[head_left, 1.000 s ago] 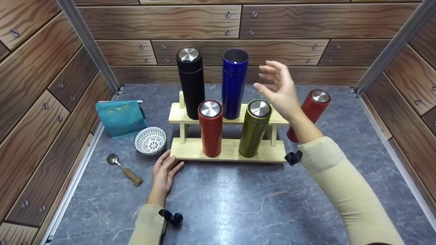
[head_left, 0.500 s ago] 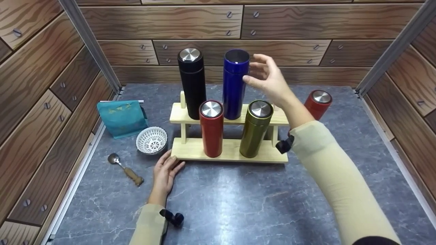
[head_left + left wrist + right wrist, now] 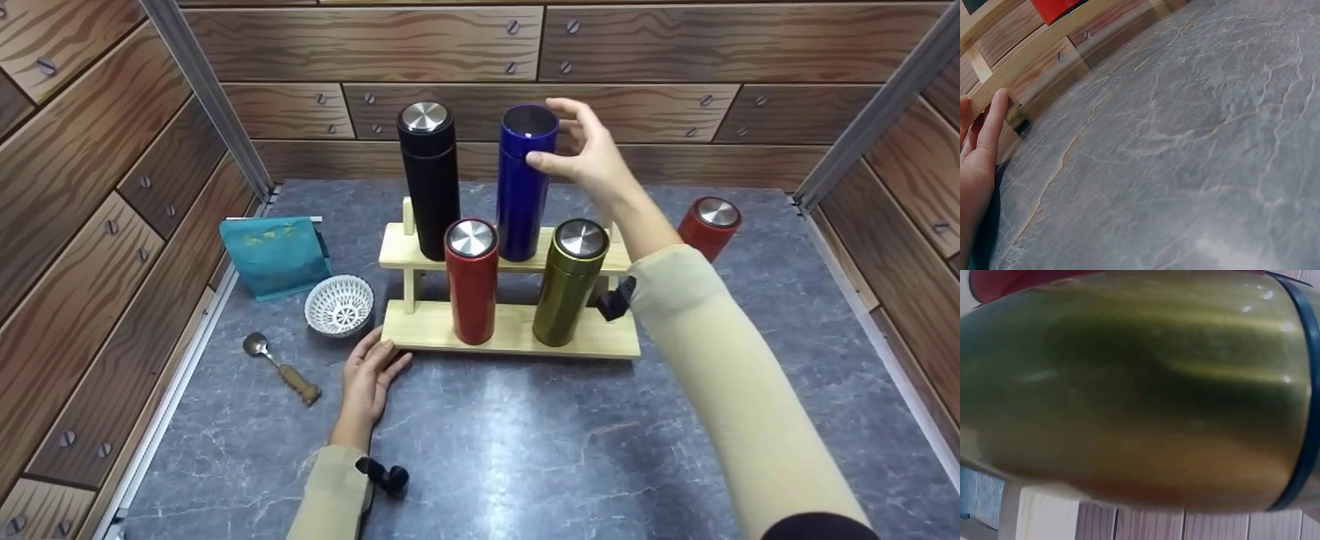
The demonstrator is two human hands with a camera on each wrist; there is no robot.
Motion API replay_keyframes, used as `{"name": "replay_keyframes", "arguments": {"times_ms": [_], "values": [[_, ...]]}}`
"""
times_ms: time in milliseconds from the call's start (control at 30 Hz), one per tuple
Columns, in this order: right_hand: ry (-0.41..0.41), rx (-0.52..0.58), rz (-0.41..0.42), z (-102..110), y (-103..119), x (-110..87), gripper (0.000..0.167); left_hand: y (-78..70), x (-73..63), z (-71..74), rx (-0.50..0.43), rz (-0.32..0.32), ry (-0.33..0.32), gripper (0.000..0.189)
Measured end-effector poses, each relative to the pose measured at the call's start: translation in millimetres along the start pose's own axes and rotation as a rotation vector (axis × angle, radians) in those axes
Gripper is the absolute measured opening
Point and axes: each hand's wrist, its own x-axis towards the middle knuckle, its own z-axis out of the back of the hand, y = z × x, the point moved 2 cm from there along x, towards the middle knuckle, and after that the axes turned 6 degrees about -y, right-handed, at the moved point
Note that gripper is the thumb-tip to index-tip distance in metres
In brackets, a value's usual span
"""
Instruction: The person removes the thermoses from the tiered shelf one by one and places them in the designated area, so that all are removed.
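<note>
In the head view my right hand is at the top of a tall blue thermos bottle. The thumb lies across its front and the fingers reach behind. That bottle stands upright on the upper shelf of a two-tier wooden rack. My left hand holds the rack's lower left front corner, fingers around the board's end. A black thermos shares the upper shelf. Below stand a red thermos and an olive-gold thermos. The gold thermos fills the right wrist view, hiding the right hand's grasp there.
Another red thermos stands right of the rack, partly behind my forearm. To the left are a teal pouch, a white woven basket and a spoon with a wooden handle. Wood-patterned panels surround the grey table.
My right hand has moved left from beside the blue thermos, and its thumb and fingers have closed around the upper part. The left hand stays at the rack's corner.
</note>
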Motion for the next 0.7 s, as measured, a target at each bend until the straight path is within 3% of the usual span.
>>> {"name": "replay_keyframes", "arguments": {"times_ms": [300, 700], "values": [[0.067, 0.064, 0.005, -8.4, -0.9, 4.7, 0.073, 0.5, 0.6, -1.3, 0.01, -0.011, 0.003, 0.042], [-0.071, 0.016, 0.016, -3.0, -0.8, -0.6, 0.073, 0.3, 0.3, -0.3, 0.001, -0.009, 0.001, 0.045]]}}
